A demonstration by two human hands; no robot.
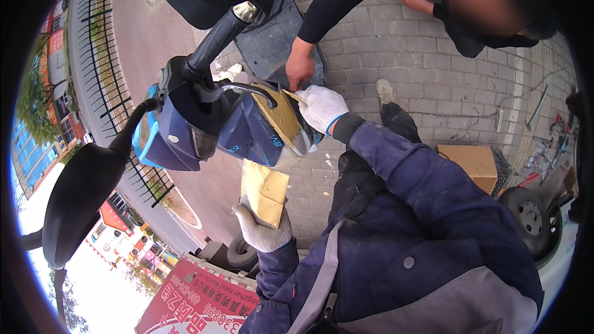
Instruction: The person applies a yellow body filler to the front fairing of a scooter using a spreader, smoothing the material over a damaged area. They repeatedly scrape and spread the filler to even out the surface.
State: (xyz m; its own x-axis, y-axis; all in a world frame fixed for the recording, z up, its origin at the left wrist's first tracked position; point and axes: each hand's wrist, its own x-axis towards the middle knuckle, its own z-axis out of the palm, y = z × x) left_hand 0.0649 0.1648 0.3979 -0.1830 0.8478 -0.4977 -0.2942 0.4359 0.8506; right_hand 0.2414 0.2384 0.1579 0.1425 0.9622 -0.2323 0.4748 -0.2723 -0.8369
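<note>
A blue electric scooter (247, 127) stands in front of me, with a yellow-brown sheet (278, 114) lying over part of its front panel. My right hand (323, 108), in a white knit glove, is closed at the upper edge of that sheet, pinching its corner. Lower down, my gloved left hand (266, 230) holds a creased piece of pale yellow paper (266, 192), its thumb to one side. A co-worker's hand (300, 65) reaches in from above and touches the panel beside my right hand; its fingertips are partly hidden.
The scooter's handlebar grip (213, 43) and black mirror (80, 204) stick out at the left. A cardboard box (469, 164) sits on the paving at right, near a wheel (526, 213) and scattered tools. A red printed board (195, 297) stands at lower left; a fence (102, 43) runs beyond.
</note>
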